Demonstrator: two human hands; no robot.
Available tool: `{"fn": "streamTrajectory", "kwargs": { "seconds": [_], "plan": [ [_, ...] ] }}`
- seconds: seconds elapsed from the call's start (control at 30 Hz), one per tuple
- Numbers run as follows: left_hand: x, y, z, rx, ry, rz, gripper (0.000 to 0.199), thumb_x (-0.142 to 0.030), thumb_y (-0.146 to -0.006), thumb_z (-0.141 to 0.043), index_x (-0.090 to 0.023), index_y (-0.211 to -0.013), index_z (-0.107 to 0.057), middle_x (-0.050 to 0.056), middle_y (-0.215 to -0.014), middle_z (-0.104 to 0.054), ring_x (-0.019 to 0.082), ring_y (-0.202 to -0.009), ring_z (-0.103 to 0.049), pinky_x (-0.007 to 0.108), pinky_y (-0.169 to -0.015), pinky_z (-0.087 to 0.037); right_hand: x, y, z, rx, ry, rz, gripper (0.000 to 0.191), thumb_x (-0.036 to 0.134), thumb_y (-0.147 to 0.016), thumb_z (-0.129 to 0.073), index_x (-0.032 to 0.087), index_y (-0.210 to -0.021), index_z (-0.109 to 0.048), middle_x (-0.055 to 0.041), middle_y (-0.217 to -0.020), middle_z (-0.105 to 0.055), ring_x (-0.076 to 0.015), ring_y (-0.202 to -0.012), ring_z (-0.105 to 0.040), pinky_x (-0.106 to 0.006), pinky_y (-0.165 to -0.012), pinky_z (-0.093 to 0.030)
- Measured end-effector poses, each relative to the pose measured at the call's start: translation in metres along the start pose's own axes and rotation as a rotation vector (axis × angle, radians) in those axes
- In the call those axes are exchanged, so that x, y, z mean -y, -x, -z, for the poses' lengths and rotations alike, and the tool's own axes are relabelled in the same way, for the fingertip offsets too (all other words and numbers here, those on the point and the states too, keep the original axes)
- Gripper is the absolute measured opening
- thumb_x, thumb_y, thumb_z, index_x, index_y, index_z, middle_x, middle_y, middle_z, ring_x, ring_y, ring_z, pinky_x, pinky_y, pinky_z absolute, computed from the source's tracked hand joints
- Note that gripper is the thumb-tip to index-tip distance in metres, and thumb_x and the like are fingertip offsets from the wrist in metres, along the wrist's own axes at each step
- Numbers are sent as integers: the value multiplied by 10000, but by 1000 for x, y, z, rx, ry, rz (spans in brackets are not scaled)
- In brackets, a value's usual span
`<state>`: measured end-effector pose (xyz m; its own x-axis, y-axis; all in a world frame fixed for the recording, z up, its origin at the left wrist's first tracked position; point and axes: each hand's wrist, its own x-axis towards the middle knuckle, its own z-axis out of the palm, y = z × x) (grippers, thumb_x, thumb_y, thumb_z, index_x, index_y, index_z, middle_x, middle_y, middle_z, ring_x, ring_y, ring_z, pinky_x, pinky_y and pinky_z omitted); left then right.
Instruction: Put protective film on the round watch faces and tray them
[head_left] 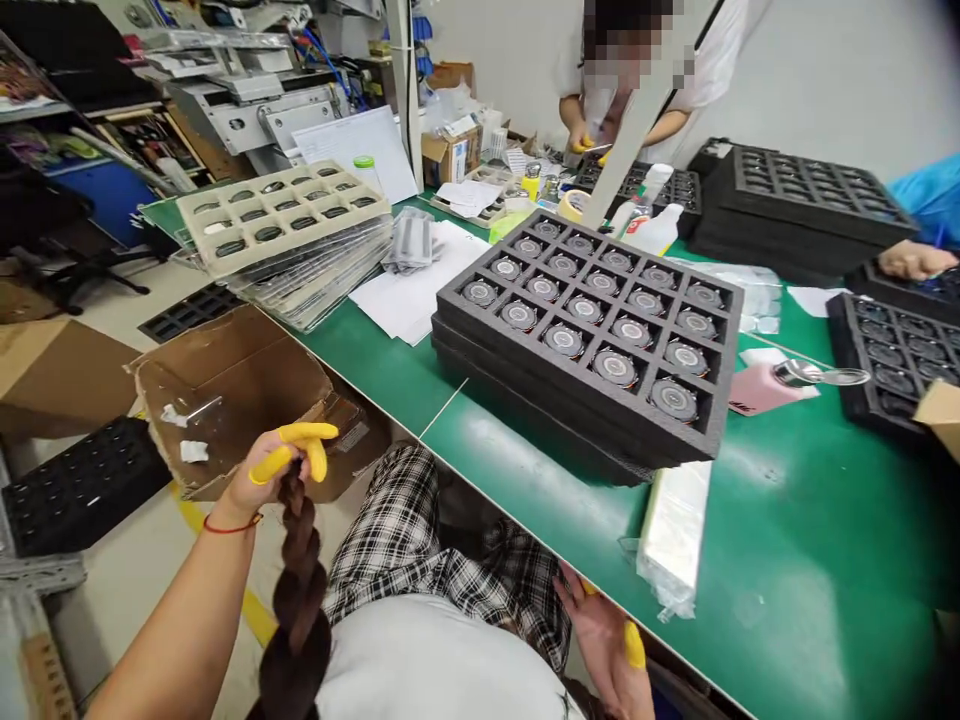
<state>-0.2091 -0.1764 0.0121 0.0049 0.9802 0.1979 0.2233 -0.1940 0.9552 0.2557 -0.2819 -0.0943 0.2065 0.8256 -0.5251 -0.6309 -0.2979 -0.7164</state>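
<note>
My left hand (281, 465) is raised at the left, over the cardboard box (232, 370), with yellow finger cots on its fingertips. Its fingers are closed on the thin end of a dark hair braid (300, 570), which stretches up from the bottom edge. Low beside my lap, by the table edge, my right hand (607, 640) is turned palm up with fingers apart and nothing visible in it. It wears yellow finger cots too. Nearest on the table is a stack of black foam trays (555, 400), the top one filled with round watch cases (615, 365).
Pale trays of dark lens-like parts (285, 215) are stacked at the left table corner. A pink pump bottle (772, 385) and a plastic-wrapped white block (675, 530) lie right of the foam stack. One co-worker (645, 90) sits across; another's hand (915, 260) is at right.
</note>
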Motion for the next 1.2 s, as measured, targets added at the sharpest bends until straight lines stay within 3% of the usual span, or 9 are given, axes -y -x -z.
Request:
{"fn": "streamTrajectory", "kwargs": {
  "seconds": [0.07, 0.13, 0.2, 0.27, 0.33, 0.43, 0.6, 0.93, 1.2],
  "plan": [
    [-1, -3, -10, 181, -185, 35, 485, -616, -807, -573, -151, -806, -712, 65, -562, -682, 150, -379, -564, 259, -379, -475, -4, 6, -2, 23, -105, 1, 834, 785, -491, -703, 467, -1246, -551, -17, -1374, -558, -353, -1254, -512, -572, -1030, -392],
    [3, -18, -26, 255, -371, 28, 439, -528, -888, -508, -151, -1007, -698, 80, -702, -735, 181, -528, -653, 301, -524, -555, -3, 9, -6, -1, -172, 3, 760, 753, -563, -696, 429, -1238, -567, -21, -1296, -621, -302, -1169, -586, -541, -1045, -396],
    [13, -42, -47, 183, -470, -36, 423, -459, -927, -456, -146, -1143, -644, 124, -955, -746, 236, -845, -695, 398, -791, -568, 1, 9, -12, -60, -169, 5, 628, 670, -652, -701, 412, -1213, -585, 4, -1193, -680, -239, -1047, -652, -470, -1031, -436],
    [28, -68, -72, 128, -568, -132, 469, -439, -939, -403, -143, -1264, -570, 150, -1259, -638, 279, -1173, -567, 491, -1038, -421, 5, 7, -17, -89, -144, 7, 563, 586, -690, -712, 388, -1204, -593, 10, -1114, -711, -221, -956, -680, -437, -990, -481],
    [44, -87, -94, 165, -657, -212, 492, -443, -900, -449, -158, -1285, -562, 128, -1351, -578, 296, -1259, -489, 508, -1110, -327, 9, 6, -19, -91, -116, 15, 546, 552, -699, -706, 359, -1199, -599, -6, -1070, -725, -236, -922, -689, -445, -946, -512],
    [61, -97, -112, 166, -781, -288, 512, -414, -915, -360, -147, -1315, -535, 128, -1376, -552, 301, -1288, -450, 504, -1116, -307, 12, 6, -17, -59, -86, -4, 533, 551, -691, -704, 331, -1168, -614, -21, -1016, -736, -254, -935, -688, -459, -903, -533],
    [65, -94, -109, 236, -961, -365, 563, -400, -945, -249, -111, -1376, -465, 148, -1451, -466, 287, -1326, -412, 489, -1155, -233, 15, 7, -10, -19, -128, -92, 432, 467, -683, -747, 304, -1071, -652, -7, -971, -742, -233, -964, -683, -389, -841, -551],
    [35, -130, -103, 748, -1145, -478, 677, -484, -940, -377, -115, -1497, -267, 179, -1598, -172, 307, -1482, -116, 535, -1180, -70, 14, 3, -13, -46, -166, -95, 421, 467, -648, -761, 306, -1021, -650, 16, -954, -749, -234, -948, -682, -388, -863, -500],
    [41, -143, -100, 834, -1191, -587, 667, -463, -954, -290, -61, -1485, -247, 236, -1584, -164, 337, -1477, -122, 585, -1154, -105, 9, 1, -16, -21, -245, -84, 374, 478, -637, -770, 244, -912, -670, -20, -886, -757, -251, -922, -688, -379, -849, -480]
  ]
}}
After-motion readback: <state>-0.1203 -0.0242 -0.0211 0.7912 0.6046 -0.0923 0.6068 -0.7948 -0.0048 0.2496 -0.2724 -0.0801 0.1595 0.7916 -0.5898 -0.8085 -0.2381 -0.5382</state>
